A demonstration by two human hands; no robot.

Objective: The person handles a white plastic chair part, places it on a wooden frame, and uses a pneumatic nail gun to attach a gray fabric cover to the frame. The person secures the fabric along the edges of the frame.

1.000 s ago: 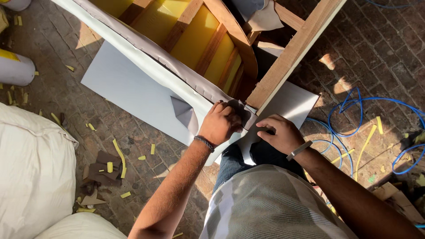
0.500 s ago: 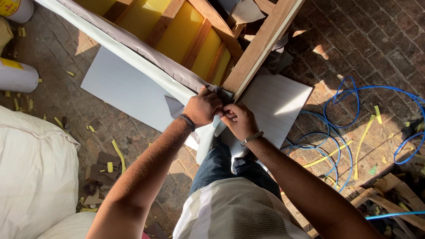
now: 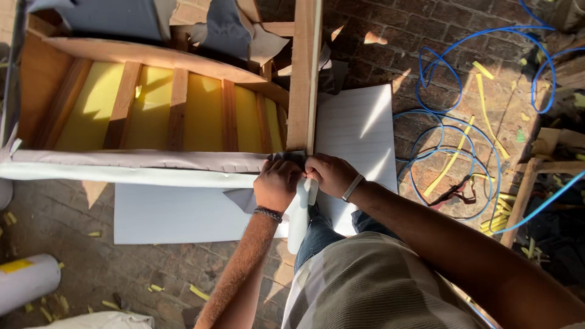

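Both hands are seen pressed close together at the corner of a wooden furniture frame. Nearest the body, the left hand, with a dark beaded band at the wrist, is closed in a fist over the end of a pale grey strip of upholstery fabric. Just beside it and touching it, the right hand, with a silver bracelet, is pinching the same fabric end against the corner. The strip's long axis runs away to the left from the hands along the frame's near rail, so the left hand is nearer to it; a loose tail hangs down between the wrists. Beneath the frame a flat white sheet is spread on the brick floor. Farther off, yellow foam is visible between the wooden slats, and a coiled blue hose lies to the right.
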